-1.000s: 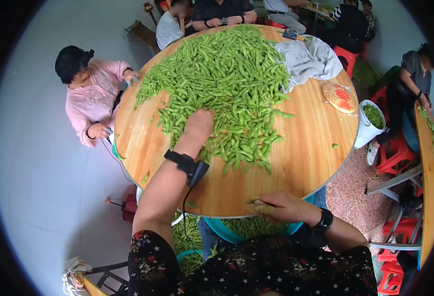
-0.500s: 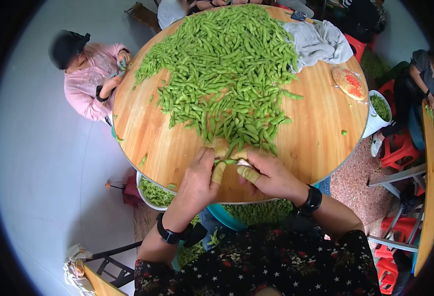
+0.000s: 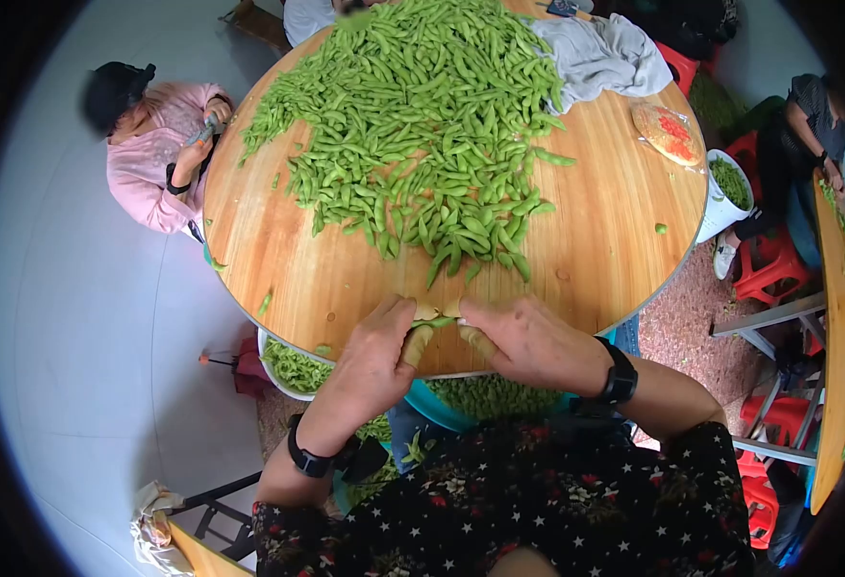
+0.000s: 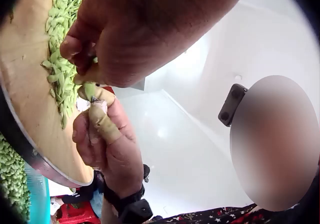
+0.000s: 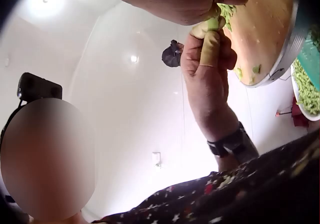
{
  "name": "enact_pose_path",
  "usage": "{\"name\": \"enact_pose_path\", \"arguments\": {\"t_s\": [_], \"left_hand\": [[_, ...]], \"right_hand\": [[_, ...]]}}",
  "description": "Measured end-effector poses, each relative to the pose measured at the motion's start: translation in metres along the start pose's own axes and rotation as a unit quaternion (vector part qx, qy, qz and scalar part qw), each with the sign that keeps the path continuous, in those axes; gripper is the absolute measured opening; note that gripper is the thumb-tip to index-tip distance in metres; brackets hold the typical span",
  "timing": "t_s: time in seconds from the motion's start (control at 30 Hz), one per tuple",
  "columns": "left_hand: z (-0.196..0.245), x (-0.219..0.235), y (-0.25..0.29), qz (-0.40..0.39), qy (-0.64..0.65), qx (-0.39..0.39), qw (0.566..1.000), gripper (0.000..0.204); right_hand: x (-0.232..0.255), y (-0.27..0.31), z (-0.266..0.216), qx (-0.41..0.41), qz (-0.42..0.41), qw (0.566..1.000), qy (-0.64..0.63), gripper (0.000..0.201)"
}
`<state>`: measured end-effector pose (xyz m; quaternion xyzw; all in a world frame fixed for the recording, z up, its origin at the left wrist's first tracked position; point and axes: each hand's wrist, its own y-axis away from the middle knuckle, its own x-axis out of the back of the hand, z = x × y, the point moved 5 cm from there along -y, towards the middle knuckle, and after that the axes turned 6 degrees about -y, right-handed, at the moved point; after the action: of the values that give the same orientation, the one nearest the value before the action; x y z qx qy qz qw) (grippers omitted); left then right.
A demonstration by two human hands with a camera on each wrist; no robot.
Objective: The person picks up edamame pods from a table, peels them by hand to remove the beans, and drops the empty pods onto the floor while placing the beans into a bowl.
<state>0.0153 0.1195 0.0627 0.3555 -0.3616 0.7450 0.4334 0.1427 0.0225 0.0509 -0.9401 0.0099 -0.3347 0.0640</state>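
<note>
Both hands meet over the near edge of the round wooden table. My left hand pinches a green pod between thumb and forefinger, which wear yellowish covers. At the pod's other end is my right hand, its fingers curled round a small tool whose metal part shows at the thumb in the left wrist view. In the right wrist view the pod sticks up from the left thumb and forefinger. A large heap of pods lies beyond the hands.
A grey cloth and a wrapped round item lie at the table's right. Below the near edge are a teal tub and a white basin of pods. A person in pink sits at the left.
My left hand has come back from the heap to the near edge and now holds a pod against my right hand. Since half a second ago the hands have stayed together while the head view shifted.
</note>
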Motion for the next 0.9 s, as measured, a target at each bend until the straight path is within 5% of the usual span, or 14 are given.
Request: {"name": "enact_pose_path", "arguments": {"t_s": [0.2,0.43,0.47,0.5,0.53,0.73,0.9], "left_hand": [[0.003,-0.003,0.003,0.017,0.015,0.039,0.999,0.018],[0.009,-0.006,0.007,-0.002,0.039,-0.029,0.999,0.016],[0.009,-0.009,0.009,0.013,0.048,-0.048,0.998,0.017],[0.008,-0.013,0.009,0.013,0.050,-0.050,0.997,0.017],[0.007,-0.016,0.009,0.034,0.050,-0.055,0.997,0.017],[0.006,-0.028,0.010,0.105,0.069,-0.058,0.990,0.018],[0.015,-0.030,0.010,0.164,0.027,-0.064,0.984,0.016]], "right_hand": [[-0.001,0.004,0.002,0.008,0.009,1.000,-0.028,0.020],[-0.002,0.005,0.013,0.034,0.011,0.999,-0.039,0.012],[-0.008,0.004,0.026,-0.078,-0.063,0.969,-0.225,0.011],[-0.017,0.008,0.033,-0.185,-0.134,0.888,-0.399,0.011],[-0.021,0.011,0.036,-0.214,-0.138,0.851,-0.460,0.015],[-0.029,0.017,0.045,-0.246,-0.154,0.728,-0.621,0.015],[-0.030,0.018,0.042,-0.242,-0.112,0.689,-0.674,0.016]]}}
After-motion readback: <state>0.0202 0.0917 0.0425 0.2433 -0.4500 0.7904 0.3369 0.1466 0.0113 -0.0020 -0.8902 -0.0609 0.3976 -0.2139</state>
